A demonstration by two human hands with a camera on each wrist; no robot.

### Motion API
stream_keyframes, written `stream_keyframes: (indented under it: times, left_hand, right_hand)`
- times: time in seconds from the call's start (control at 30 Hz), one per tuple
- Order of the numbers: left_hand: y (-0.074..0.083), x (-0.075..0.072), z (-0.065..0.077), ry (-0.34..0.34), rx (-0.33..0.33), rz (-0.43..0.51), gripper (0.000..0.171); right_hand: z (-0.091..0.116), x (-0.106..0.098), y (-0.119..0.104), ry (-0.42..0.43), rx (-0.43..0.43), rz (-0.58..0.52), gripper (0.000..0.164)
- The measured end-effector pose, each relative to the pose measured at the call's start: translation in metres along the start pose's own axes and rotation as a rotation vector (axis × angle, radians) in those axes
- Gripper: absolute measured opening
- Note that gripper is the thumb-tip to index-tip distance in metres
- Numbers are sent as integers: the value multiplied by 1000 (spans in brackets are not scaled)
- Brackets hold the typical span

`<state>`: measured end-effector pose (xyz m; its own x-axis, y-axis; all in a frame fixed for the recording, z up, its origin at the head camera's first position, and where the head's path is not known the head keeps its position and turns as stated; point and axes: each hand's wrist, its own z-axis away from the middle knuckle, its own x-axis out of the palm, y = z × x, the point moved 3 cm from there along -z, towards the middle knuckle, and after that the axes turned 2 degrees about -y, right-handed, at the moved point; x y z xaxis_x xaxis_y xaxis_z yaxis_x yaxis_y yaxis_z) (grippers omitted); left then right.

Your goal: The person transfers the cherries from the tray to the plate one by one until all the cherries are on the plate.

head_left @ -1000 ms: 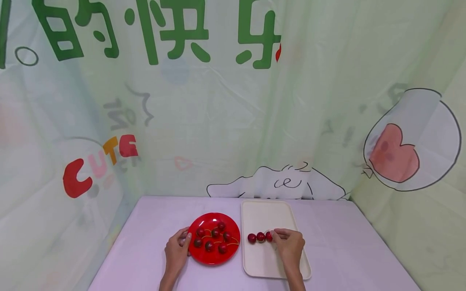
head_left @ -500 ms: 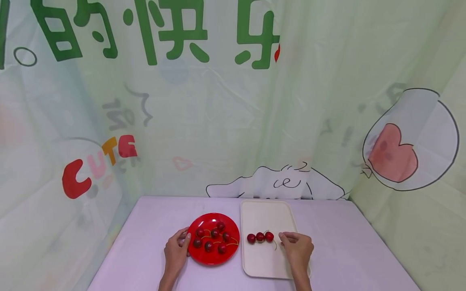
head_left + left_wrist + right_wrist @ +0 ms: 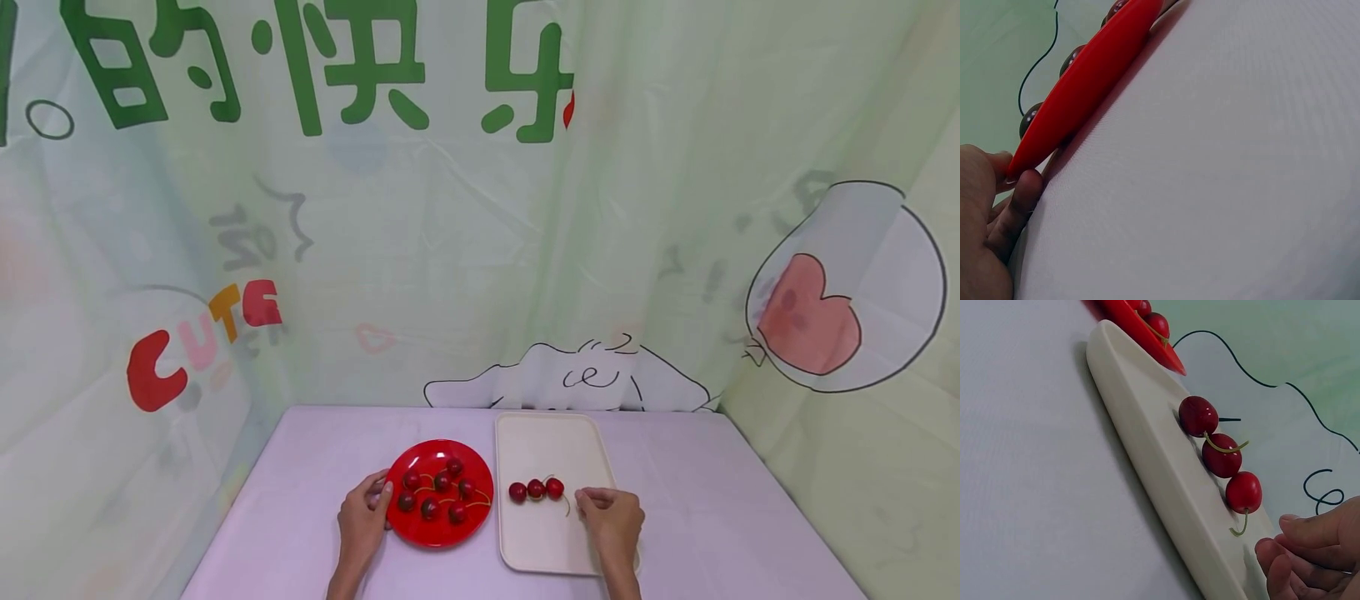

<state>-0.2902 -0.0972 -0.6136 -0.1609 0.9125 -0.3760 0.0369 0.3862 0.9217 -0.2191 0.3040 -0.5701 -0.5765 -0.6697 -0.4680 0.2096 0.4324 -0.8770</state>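
A round red plate (image 3: pixel 435 533) with several dark red cherries (image 3: pixel 430 508) on it is gripped at its left rim by my left hand (image 3: pixel 363 512). In the left wrist view the thumb lies at the plate's (image 3: pixel 1085 94) upper edge, with fingers beneath. Three cherries (image 3: pixel 1222 456) sit in a row across the cream tray (image 3: pixel 547 550), their thin green stems showing. Just right of that row, over the tray, is my right hand (image 3: pixel 615 517), fingers loosely bent and holding nothing. Its thumb and fingertips are near the stem of the rightmost cherry (image 3: pixel 1244 492).
Plate and tray stand side by side on a table with a pale lilac cloth (image 3: pixel 697 500). Printed curtains (image 3: pixel 420 275) close off the back and both sides of the table. The tray has a low raised rim all round.
My right hand has let go of the rightmost cherry and drawn back to the right, then dropped slightly. My left hand and the plate have stayed in place.
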Motion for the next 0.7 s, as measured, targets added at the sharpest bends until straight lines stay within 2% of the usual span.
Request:
stream_keyframes:
  times: [0.27, 0.7]
  left_hand:
    - [2, -1, 2, 1, 1, 5, 34]
    - [4, -1, 2, 0, -1, 15, 36]
  right_hand:
    - [1, 10, 5, -68, -15, 54, 11]
    - [1, 21, 2, -43, -78, 111, 3]
